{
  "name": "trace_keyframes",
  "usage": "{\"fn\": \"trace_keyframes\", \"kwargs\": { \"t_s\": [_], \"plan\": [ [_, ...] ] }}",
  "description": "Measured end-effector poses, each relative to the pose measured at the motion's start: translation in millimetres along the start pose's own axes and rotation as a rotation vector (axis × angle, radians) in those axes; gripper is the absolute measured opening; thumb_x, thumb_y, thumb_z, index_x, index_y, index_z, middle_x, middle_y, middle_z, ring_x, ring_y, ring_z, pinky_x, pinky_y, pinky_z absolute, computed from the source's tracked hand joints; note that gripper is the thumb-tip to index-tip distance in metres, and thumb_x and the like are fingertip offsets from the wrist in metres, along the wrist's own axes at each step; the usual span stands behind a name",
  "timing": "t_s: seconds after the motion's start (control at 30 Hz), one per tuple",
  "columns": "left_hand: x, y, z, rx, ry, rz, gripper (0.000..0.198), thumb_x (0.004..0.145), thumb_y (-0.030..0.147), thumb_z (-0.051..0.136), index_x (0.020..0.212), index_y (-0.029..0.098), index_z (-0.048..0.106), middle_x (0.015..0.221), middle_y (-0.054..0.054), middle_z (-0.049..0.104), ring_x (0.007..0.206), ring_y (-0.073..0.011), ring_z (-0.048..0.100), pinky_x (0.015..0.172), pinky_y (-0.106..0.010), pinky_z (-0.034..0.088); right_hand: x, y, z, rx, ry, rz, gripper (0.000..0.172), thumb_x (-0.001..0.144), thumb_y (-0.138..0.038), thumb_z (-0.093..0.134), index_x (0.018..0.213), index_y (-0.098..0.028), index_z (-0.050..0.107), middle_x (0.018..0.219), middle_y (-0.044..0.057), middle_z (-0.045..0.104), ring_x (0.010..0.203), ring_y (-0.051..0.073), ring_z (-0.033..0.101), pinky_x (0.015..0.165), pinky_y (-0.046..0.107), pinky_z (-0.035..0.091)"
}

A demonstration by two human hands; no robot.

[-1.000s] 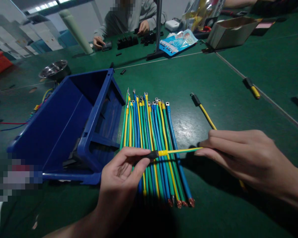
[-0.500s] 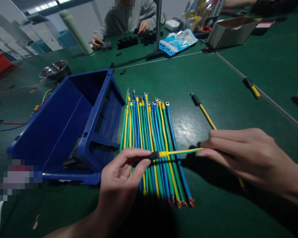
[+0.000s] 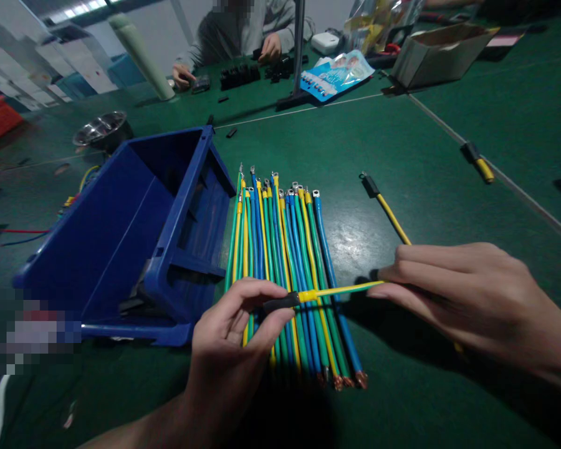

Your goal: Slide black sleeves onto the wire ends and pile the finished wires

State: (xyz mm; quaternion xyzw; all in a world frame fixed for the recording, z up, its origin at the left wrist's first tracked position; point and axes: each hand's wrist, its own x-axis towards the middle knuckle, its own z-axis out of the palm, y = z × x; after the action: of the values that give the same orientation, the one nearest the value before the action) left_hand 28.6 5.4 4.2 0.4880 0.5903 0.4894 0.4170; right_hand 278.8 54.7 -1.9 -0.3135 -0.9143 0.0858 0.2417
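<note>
My left hand [image 3: 240, 340] pinches a black sleeve [image 3: 283, 302] between thumb and forefinger. The sleeve sits at the end of a thin yellow-green wire [image 3: 341, 290], next to a yellow collar. My right hand [image 3: 453, 293] grips that wire farther along, with its fingertips pressed together. Below the wire lies a row of blue, green and yellow cables [image 3: 303, 243] with metal lugs at their far ends and bare copper at some near ends. A yellow cable with a black cap [image 3: 369, 186] runs under my right hand.
On the left a blue bin [image 3: 163, 206] lies tipped, black pieces inside. A metal bowl [image 3: 103, 130] is behind it. Farther back are a blue pouch [image 3: 336, 76], a cardboard box [image 3: 442, 59] and a person's hands [image 3: 270, 48]. A short capped yellow piece [image 3: 479, 163] lies right.
More of the black sleeve shows between my left thumb and forefinger, which are slightly farther apart. My right hand keeps its hold on the wire, nearly unmoved.
</note>
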Motion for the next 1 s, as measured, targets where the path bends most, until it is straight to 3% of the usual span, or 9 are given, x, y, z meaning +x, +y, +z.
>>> {"fn": "trace_keyframes", "kwargs": {
  "t_s": [0.2,0.63,1.0],
  "plan": [
    [0.9,-2.3,-2.5,0.109,-0.043,0.11,0.037,0.07,-0.003,0.068,0.081,0.031,0.079,0.078,0.011,0.077,0.072,-0.0027,0.072,0.071,0.001,0.051,1.4,-0.5,0.6,-0.008,0.017,-0.02,0.023,0.097,-0.025,0.052,0.075,-0.023,0.047,0.061,-0.006,0.04,0.047,0.009,0.037,0.047,0.028,0.025],
    [1.4,0.9,-0.4,0.024,-0.016,0.02,0.032,0.072,0.003,0.068,0.078,0.032,0.08,0.075,0.01,0.077,0.066,-0.0073,0.074,0.063,-0.005,0.057,-0.2,-0.4,3.1,0.042,0.035,-0.021,0.014,0.096,-0.025,0.056,0.082,-0.022,0.053,0.062,-0.005,0.045,0.049,0.009,0.042,0.049,0.027,0.028],
    [-0.9,-6.2,-7.0,0.077,-0.071,0.174,0.04,0.076,-0.001,0.066,0.091,0.035,0.078,0.085,0.013,0.076,0.075,-0.002,0.072,0.072,0.0,0.052,-1.1,-0.3,5.0,0.099,-0.002,-0.021,0.018,0.096,-0.021,0.054,0.079,-0.021,0.05,0.062,-0.006,0.041,0.048,0.008,0.038,0.048,0.028,0.025]
  ]
}}
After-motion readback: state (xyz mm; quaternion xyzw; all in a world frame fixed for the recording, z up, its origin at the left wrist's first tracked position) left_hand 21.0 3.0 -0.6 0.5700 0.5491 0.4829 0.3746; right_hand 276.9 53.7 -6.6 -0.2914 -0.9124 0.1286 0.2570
